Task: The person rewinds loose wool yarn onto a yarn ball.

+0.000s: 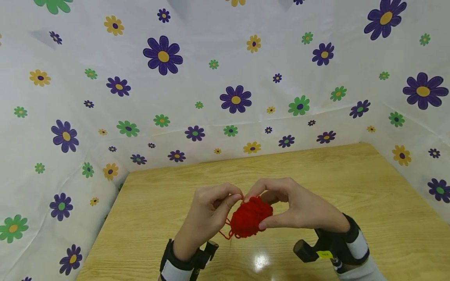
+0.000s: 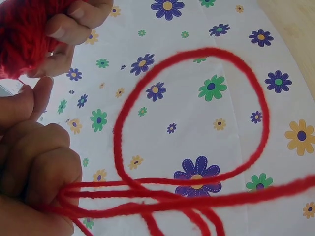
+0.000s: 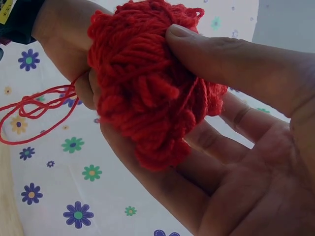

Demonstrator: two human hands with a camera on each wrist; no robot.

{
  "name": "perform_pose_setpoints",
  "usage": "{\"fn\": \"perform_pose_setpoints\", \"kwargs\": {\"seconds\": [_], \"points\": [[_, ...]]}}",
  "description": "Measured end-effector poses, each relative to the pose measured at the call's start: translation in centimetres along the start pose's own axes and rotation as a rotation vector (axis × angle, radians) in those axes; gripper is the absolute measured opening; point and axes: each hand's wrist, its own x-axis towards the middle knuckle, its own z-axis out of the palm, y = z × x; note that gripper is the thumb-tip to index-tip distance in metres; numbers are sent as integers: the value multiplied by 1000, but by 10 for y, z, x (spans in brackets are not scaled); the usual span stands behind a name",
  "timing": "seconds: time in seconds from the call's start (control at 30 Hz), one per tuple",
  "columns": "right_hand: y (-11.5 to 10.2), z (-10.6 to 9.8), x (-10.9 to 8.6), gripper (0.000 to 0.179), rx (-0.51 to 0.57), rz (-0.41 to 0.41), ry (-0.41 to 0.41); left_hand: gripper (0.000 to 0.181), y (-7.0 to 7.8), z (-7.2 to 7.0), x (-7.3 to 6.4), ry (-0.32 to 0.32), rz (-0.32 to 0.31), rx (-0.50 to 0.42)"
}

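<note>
A ball of red yarn [image 1: 250, 218] is held above the wooden table by my right hand [image 1: 299, 205], thumb on the near side and fingers round the far side. In the right wrist view the ball [image 3: 147, 78] fills the space between thumb and fingers. My left hand [image 1: 212, 208] is at the ball's left and pinches a red strand between thumb and forefinger. Loose loops of yarn [image 2: 192, 199] come out of the curled fingers of the left hand [image 2: 39, 172] in the left wrist view. Part of the strand is hidden inside that hand.
Beneath both hands lies the light wooden table [image 1: 158, 210]. White cloth with printed flowers [image 1: 197, 86] hangs behind it and along both sides. Each wrist wears a black strap with a small camera [image 1: 305, 250].
</note>
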Motion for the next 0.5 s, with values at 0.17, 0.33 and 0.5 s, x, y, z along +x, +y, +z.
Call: {"fn": "perform_pose_setpoints", "kwargs": {"seconds": [0.17, 0.33, 0.5], "points": [[0, 0, 0, 45, -3, -25, 24, 12, 0, 0, 1, -2, -9, 0], [0, -1, -1, 49, 27, -49, 47, 13, 0, 0, 1, -4, -13, 9], [0, -1, -1, 50, 57, -78, 78, 13, -3, 1, 1, -11, -29, 19]]}}
